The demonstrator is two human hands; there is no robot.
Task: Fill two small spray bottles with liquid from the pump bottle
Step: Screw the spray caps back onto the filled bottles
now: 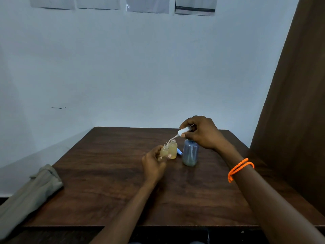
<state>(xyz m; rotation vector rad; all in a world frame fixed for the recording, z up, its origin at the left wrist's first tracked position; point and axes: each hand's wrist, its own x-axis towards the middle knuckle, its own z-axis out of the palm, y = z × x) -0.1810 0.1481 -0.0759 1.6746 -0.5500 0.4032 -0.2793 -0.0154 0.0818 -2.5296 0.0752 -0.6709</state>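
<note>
Amber liquid shows in both small bottles [169, 150] on the table [105, 173]. The left hand [153, 164] grips the nearer one; beyond, the right hand [202, 132] pinches a white spray cap [183, 132] above the pump bottle [190, 153]. Guide its tube straight down the open neck.

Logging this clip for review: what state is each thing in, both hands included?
Left hand: holds the left small bottle.
Right hand: pinches the white spray cap, raised above the bottles.
Left small bottle: uncapped, yellowish liquid inside.
Right small bottle: uncapped, upright, yellowish liquid inside.
Spray cap: off, its tube hanging toward the bottle necks.
Big bottle: upright on the table, top hidden by the right hand.
Blue cap: lying on the table.
</note>
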